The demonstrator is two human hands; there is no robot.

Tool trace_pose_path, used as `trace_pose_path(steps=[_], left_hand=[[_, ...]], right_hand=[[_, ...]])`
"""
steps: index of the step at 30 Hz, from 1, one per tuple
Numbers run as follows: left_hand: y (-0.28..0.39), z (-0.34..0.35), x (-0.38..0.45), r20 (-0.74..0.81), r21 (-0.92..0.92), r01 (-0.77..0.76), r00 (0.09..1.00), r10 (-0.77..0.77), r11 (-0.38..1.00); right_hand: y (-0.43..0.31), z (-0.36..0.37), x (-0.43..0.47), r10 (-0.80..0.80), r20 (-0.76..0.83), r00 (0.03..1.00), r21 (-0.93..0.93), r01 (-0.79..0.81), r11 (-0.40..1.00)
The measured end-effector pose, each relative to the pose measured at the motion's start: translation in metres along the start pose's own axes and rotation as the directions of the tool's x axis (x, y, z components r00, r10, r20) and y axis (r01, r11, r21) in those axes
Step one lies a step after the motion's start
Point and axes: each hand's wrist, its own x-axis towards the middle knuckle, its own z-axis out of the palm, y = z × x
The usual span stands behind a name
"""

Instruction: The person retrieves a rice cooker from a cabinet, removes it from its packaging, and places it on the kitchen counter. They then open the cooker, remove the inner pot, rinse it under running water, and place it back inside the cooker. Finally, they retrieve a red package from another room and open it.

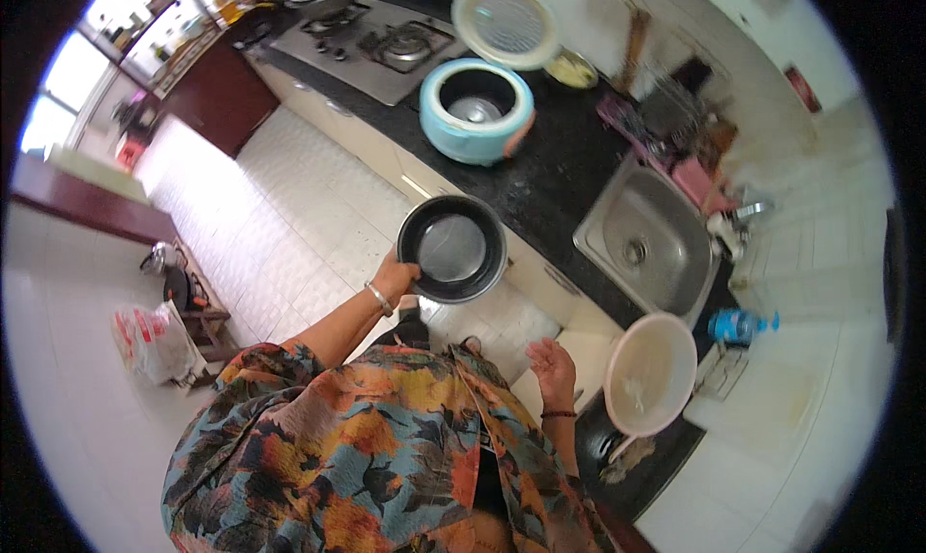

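My left hand [399, 276] grips the rim of a dark round inner pot [453, 249], which is tilted so its inside faces up towards me. Past it on the black counter stands a light-blue rice cooker [474, 144] without its inner pot, its round pale lid [506, 24] raised behind it. My right hand [553, 368] holds nothing; its fingers are spread a little, near the cabinet front. To its right, a pale pink plastic basin [651, 374] rests by the near end of the sink.
A steel sink [644, 234] with a tap [751, 210] is set in the counter [535, 184]. A blue pump bottle [734, 326] stands beside it. Beyond the cooker are a gas hob [376, 43] and a bowl of food [571, 70]. A plastic bag [155, 343] is at the left wall.
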Motion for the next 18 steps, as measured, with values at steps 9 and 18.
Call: trace_pose_path(steps=[9,18], left_hand=[[-0.001,-0.171,-0.015,-0.311,-0.354,-0.077,0.95,-0.039,0.932],[0.006,-0.325,-0.018,-0.245,-0.555,-0.074,0.966,-0.078,0.829]], right_hand=[[-0.014,0.131,0.053,0.063,0.133,0.989,-0.236,-0.03,0.971],[0.068,0.397,0.059,0.304,0.51,0.805,-0.524,0.011,0.852]])
